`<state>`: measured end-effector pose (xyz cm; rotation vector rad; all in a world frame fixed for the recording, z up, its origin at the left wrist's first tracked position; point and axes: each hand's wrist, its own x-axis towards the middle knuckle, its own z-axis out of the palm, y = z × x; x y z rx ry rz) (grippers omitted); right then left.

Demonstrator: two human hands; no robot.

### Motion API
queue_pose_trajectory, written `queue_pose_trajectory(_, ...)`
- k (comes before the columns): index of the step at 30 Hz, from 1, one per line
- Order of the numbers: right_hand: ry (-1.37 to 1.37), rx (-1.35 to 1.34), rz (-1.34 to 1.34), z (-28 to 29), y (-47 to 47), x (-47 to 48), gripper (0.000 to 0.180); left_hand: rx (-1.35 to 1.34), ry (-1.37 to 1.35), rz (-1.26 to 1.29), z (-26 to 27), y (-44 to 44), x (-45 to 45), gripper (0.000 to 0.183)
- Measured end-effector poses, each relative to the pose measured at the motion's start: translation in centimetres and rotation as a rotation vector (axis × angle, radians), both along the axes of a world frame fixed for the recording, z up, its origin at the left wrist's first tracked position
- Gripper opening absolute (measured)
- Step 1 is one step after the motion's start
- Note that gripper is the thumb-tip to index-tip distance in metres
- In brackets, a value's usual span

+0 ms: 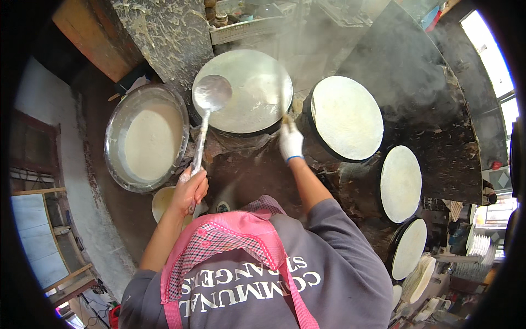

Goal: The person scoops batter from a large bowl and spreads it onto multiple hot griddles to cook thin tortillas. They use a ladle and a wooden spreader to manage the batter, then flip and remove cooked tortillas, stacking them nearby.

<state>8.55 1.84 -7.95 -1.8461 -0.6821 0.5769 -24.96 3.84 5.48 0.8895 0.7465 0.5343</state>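
Observation:
My bare left hand (pixel 190 190) grips the long handle of a metal ladle (pixel 213 93), whose bowl hangs over the left edge of a round griddle (pixel 242 119). Pale batter or a thin sheet covers much of that griddle. At its right rim my right hand (pixel 291 142), in a white glove, holds a thin stick-like tool, blurred and reaching up across the griddle's right side. To the left stands a wide metal basin (pixel 111 154) of pale batter (pixel 154 142). On the griddle to the right lies a round flatbread (pixel 347 117).
Several more round griddles with pale flatbreads (pixel 401 184) curve down the right side, towards a stack of flatbreads (pixel 418 279). A light bucket (pixel 161 203) stands below the basin. A plastic basket (pixel 246 29) is behind the griddle. Steam drifts before a dark board (pixel 415 82).

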Motion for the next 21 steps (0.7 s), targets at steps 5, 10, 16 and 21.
queue_pose_trajectory(5, 0.129, -0.105, 0.362, 0.6, -0.7, 3.4, 0.039, 0.011, 0.152, -0.106, 1.3, 5.9, 2.6, 0.015)
queue_pose_trajectory(10, -0.090, -0.078, 0.495, 2.0, -3.9, 3.9, 0.039, 0.251, 0.513, -0.201, 1.2, 13.9, 7.5, 0.013)
queue_pose_trajectory(16, 0.079, 0.020, 0.069, -0.7, -7.7, -3.4, 0.042, 0.304, 0.831, -0.234, -2.2, 12.6, 11.3, 0.016)
queue_pose_trajectory(21, 0.264, 0.092, 0.334, -1.1, -6.0, -7.9, 0.040, -0.364, 0.168, 0.098, -2.3, 3.6, 14.6, 0.026)
